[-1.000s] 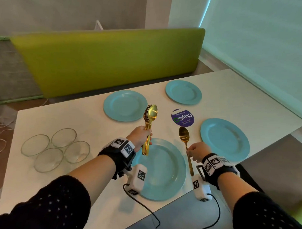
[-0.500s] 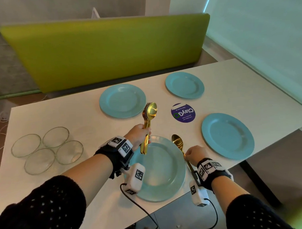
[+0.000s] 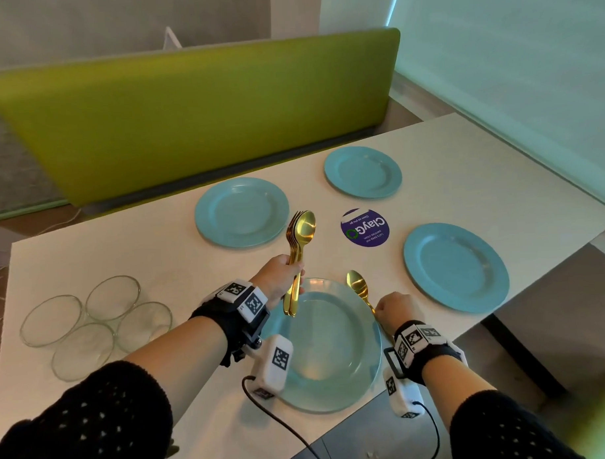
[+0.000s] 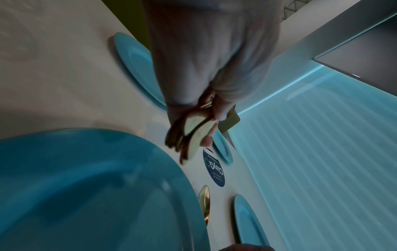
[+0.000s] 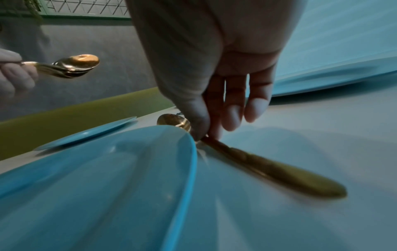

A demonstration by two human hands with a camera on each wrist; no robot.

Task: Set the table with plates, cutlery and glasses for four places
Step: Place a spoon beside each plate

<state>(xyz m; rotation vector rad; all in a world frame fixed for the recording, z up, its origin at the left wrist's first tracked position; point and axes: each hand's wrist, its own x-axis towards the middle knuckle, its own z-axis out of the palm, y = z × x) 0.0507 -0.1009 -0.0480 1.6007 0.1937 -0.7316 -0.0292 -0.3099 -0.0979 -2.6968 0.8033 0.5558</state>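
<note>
Since a second ago, item one, the single gold spoon [image 3: 359,289], has come down from beside the purple sticker [image 3: 365,228] to the right rim of my near blue plate [image 3: 327,345]. My right hand [image 3: 398,308] pinches its neck between thumb and forefinger, other fingers loosely extended; the handle lies on the white table [image 3: 89,250], the long axis slanting away from me, bowl leaning left towards the plate. Item two: my left hand [image 3: 278,276] grips a bundle of gold cutlery [image 3: 300,250] upright above the plate's far edge, bowls uppermost. Three more blue plates sit beyond and right. Four glass bowls [image 3: 95,322] cluster left. Bare tabletop lies between the plates; the table edge is close under my wrists.
</note>
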